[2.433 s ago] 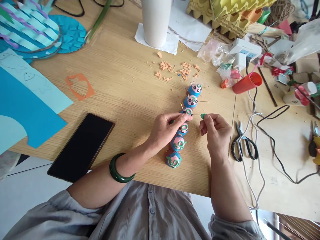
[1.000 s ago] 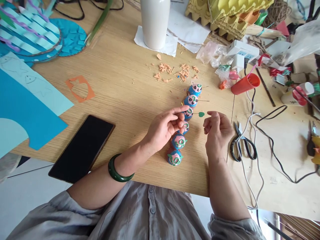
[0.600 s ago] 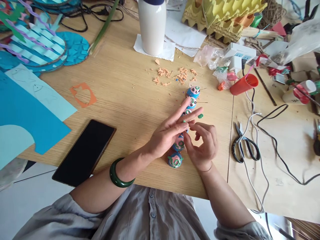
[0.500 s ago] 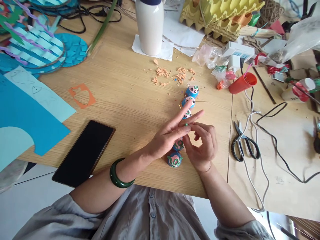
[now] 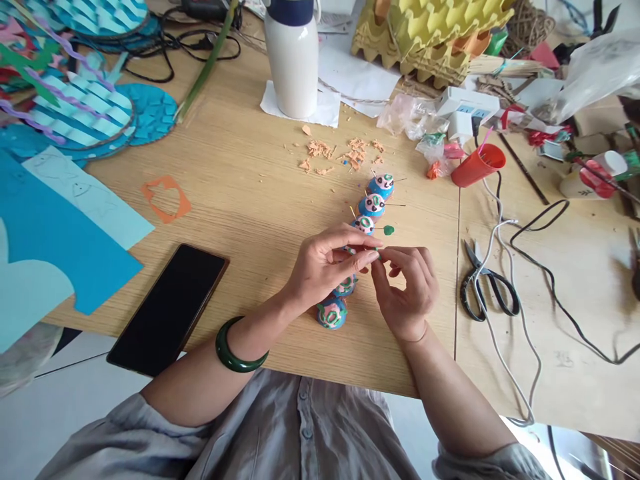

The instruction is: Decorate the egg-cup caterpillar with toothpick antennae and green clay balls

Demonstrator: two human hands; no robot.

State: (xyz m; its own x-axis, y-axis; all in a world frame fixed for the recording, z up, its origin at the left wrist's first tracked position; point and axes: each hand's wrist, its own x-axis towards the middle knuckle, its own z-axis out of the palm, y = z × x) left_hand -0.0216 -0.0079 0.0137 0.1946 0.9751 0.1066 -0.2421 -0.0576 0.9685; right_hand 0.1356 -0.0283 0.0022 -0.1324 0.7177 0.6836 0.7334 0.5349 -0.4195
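My left hand (image 5: 333,263) and my right hand (image 5: 406,287) meet over a row of small decorated domes. Their thumbs and fingers are closed at the tips on a tiny green piece (image 5: 377,253), mostly covered by the fingertips; it looks like modelling clay. Below, the row runs from a far blue dome (image 5: 381,187) with a pink-and-white top to a near dome (image 5: 331,313) with a pink top and green rings. Thin pins stick out of the far ones. My hands hide the row's middle. A green lump (image 5: 389,230) shows just beyond my fingers.
A black phone (image 5: 167,310) lies to the left, near blue paper (image 5: 55,240) and an orange cutout (image 5: 166,199). Scissors (image 5: 489,283) and cables lie right, below a red cup (image 5: 479,165). A white bottle (image 5: 291,67), orange scraps (image 5: 320,150) and yellow egg trays (image 5: 430,40) stand or lie behind.
My left hand's extended fingers have folded down toward the thumb and the hand shifted left, uncovering the green lump and more of the far domes. The camera view has shifted slightly.
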